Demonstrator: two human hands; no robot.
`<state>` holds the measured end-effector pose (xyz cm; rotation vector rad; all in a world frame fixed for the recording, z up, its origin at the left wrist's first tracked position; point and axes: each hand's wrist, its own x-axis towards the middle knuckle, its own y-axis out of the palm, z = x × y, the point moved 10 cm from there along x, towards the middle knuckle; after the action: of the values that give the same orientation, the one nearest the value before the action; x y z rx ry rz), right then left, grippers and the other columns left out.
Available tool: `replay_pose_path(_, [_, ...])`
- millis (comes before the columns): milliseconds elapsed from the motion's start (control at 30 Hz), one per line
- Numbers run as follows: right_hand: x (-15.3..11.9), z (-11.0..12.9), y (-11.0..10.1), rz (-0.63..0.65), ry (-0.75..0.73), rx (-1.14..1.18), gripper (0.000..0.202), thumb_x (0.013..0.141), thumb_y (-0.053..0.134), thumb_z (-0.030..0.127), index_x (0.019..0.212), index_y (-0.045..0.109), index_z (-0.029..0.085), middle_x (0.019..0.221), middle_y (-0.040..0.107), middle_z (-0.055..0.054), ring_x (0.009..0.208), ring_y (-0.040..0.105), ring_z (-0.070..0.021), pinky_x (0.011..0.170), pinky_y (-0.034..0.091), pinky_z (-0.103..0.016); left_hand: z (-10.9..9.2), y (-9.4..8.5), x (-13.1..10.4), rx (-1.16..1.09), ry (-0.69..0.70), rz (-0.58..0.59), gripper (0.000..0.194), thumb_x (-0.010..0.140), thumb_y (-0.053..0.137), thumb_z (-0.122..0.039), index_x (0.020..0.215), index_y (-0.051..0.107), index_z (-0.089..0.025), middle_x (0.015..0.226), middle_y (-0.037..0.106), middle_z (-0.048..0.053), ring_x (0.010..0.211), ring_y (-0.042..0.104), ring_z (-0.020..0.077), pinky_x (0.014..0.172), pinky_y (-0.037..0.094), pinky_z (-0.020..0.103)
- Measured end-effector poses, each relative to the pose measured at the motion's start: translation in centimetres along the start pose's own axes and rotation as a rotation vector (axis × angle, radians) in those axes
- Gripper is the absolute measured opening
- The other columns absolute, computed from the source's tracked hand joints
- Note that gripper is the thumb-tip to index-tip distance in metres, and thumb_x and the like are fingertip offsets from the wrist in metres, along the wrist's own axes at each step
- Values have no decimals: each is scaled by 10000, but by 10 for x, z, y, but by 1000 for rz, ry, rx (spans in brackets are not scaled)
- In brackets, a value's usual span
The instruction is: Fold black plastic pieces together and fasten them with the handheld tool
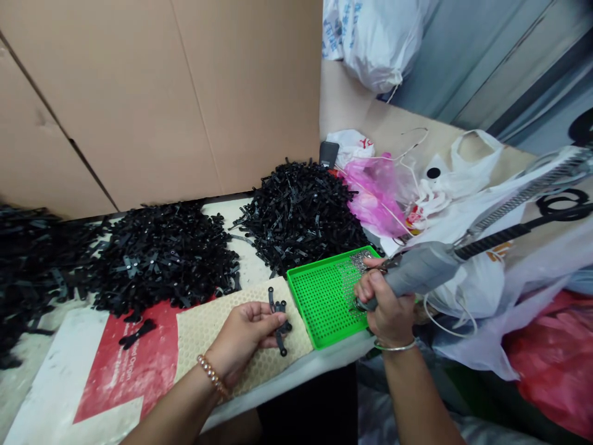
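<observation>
My left hand (252, 330) pinches a small black part made of crossed flat arms (280, 327), held above a beige honeycomb-patterned mat (204, 327). Its fingers are closed on the part. My right hand (386, 306) is wrapped round a grey electric screwdriver (417, 272), whose coiled cable runs off to the upper right. The tool's tip points down over a green perforated tray (319, 337). Small silvery pieces, too small to name surely, lie heaped at the tray's far right corner (359, 261).
Large heaps of black arm parts lie behind the mat, one left of centre (162, 259) and one further right (303, 210). A cardboard wall (162, 93) stands behind them. Pink (375, 191) and white plastic bags (477, 167) crowd the right side. A loose black part (137, 334) lies on red-and-white sheeting.
</observation>
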<state>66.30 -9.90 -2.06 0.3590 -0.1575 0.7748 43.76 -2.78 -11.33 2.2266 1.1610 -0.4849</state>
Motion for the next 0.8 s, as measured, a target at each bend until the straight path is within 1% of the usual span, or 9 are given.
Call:
replay_pose_path(100, [0,-2,-1,-8,10,-2,192,788,669,312,925,595,200,497,423,81,422,395,-84,437,352,-214,0,-1,0,-4,-8,-4,374,515,868,-354,689,649,-106,683,678,67,627,621,143,566,511,232])
replay_pose_path(233, [1,-2,1,16,10,5,190,796,665,302,934,595,193,502,436,76,432,405,-82,442,357,-212,1,-1,-1,-7,-18,-4,394,502,872,-366,694,648,-106,681,676,61,619,615,136,568,514,232])
replay_pose_path(367, [1,-3,2,31,24,-5,195,800,669,318,929,589,196,505,437,75,435,406,-85,444,356,-214,0,0,-1,8,-8,4,386,520,863,-376,680,639,-107,679,672,64,621,615,138,569,511,234])
replay_pose_path(533, [1,-5,3,40,19,-5,183,788,691,327,845,566,207,486,415,80,415,399,-88,425,349,-217,0,1,0,18,-7,-1,364,532,859,-359,676,637,-109,674,673,61,606,611,130,554,507,223])
replay_pose_path(700, [2,1,1,-9,-6,-13,187,767,698,314,882,613,195,487,431,71,423,397,-93,429,344,-225,0,1,1,5,0,-11,345,539,858,-330,665,629,-105,664,672,61,580,605,121,535,514,222])
replay_pose_path(800, [4,13,3,-59,2,74,195,730,722,315,854,624,200,467,401,83,408,354,-79,427,326,-210,0,1,2,1,14,-19,340,539,859,-318,655,618,-107,657,673,63,574,611,125,519,509,218])
